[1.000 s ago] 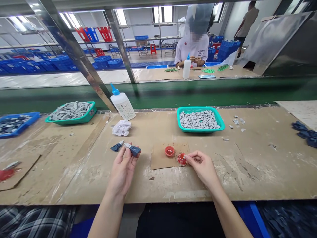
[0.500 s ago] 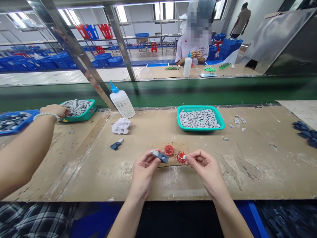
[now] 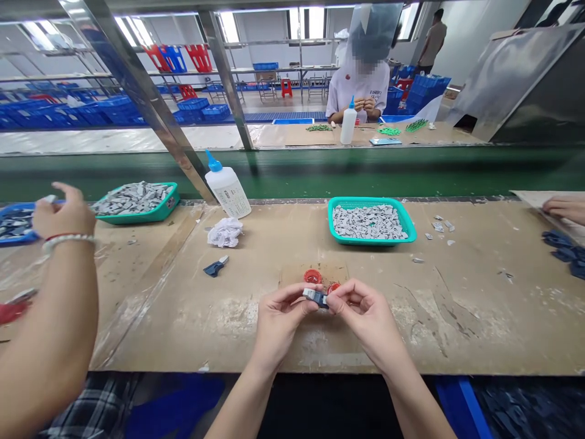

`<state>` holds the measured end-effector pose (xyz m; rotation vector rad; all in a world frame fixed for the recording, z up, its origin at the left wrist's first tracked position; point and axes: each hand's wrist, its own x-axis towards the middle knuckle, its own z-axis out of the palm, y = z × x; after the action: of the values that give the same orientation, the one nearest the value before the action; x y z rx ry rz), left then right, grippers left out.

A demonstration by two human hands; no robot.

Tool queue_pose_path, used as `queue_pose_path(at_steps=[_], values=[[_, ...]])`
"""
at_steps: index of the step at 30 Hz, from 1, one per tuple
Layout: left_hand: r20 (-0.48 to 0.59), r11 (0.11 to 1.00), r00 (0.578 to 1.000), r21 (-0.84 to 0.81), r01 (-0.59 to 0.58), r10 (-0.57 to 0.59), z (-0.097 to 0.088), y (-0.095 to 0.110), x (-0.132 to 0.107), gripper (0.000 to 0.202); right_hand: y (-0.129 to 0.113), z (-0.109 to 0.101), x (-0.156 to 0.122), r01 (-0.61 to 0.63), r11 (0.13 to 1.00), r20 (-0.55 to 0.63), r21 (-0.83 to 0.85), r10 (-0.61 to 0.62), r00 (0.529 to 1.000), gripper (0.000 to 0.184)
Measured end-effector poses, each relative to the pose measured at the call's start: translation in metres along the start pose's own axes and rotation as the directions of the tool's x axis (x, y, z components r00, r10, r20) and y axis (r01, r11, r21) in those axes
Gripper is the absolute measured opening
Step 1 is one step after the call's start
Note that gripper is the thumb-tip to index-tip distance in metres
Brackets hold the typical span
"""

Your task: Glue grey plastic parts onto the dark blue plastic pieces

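Observation:
Between the fingers of my left hand (image 3: 284,314) is a small dark blue and grey plastic part (image 3: 315,297). My right hand (image 3: 361,311) pinches a tiny light-coloured piece (image 3: 325,299) against that part's right end. Just behind the hands sit two small red cups, one red cup (image 3: 313,276) in full view and the other red cup (image 3: 333,286) partly covered by my right fingers. A similar blue and grey part (image 3: 216,266) lies to the left on the cardboard-covered table (image 3: 192,317).
A green basket (image 3: 372,242) of small grey pieces stands behind my hands. Left are crumpled paper (image 3: 225,233), a glue-type bottle (image 3: 228,190), another green basket (image 3: 164,210) and a co-worker's arm (image 3: 64,292). At right lie dark blue parts (image 3: 560,244) near another person's hand (image 3: 567,207).
My right hand has moved left from the red cup, bringing the tiny piece to the part in my left hand. The co-worker's hand has left the green basket towards the blue one.

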<state>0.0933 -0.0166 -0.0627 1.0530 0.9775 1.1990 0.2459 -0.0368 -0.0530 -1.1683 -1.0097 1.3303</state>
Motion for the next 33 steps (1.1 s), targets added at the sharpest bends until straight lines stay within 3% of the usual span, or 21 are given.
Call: queue_pose_path(at_steps=[7,12,14,18,20,24,27,33], values=[[0.061,0.997,0.996,0.023,-0.067,0.066,0.008,0.009,-0.008,0.024,-0.001,-0.008,-0.004,-0.17,0.984,0.127,-0.05,0.175,0.976,0.034],[0.074,0.982,0.983,0.076,-0.171,0.166,0.013,0.007,-0.013,0.029,-0.005,-0.012,-0.008,-0.165,0.986,0.185,-0.03,0.168,0.968,0.034],[0.093,0.99,0.989,0.072,-0.123,0.117,0.012,0.004,-0.013,0.03,-0.006,-0.01,-0.008,-0.153,0.988,0.182,-0.031,0.156,0.971,0.033],[0.213,0.993,0.974,-0.073,0.092,-0.075,0.012,0.004,-0.011,0.048,-0.007,-0.002,-0.009,-0.124,0.992,0.067,-0.006,0.124,0.99,0.032],[0.24,0.984,0.966,-0.122,0.131,-0.099,0.014,0.006,-0.01,0.052,-0.009,0.001,-0.009,-0.116,0.993,0.02,-0.011,0.116,0.993,0.033],[0.171,0.988,0.982,-0.12,0.099,-0.078,0.014,0.01,-0.009,0.045,-0.016,0.003,-0.012,-0.101,0.993,0.042,-0.057,0.104,0.994,0.039],[0.077,0.991,0.995,-0.114,0.068,-0.059,0.004,0.009,-0.007,0.037,-0.014,-0.005,-0.015,-0.111,0.989,-0.007,-0.101,0.11,0.994,0.039],[-0.118,0.985,0.992,-0.17,0.016,-0.037,-0.043,0.017,-0.005,0.028,0.022,-0.061,-0.022,-0.122,0.958,-0.293,-0.261,0.042,0.955,0.045]])
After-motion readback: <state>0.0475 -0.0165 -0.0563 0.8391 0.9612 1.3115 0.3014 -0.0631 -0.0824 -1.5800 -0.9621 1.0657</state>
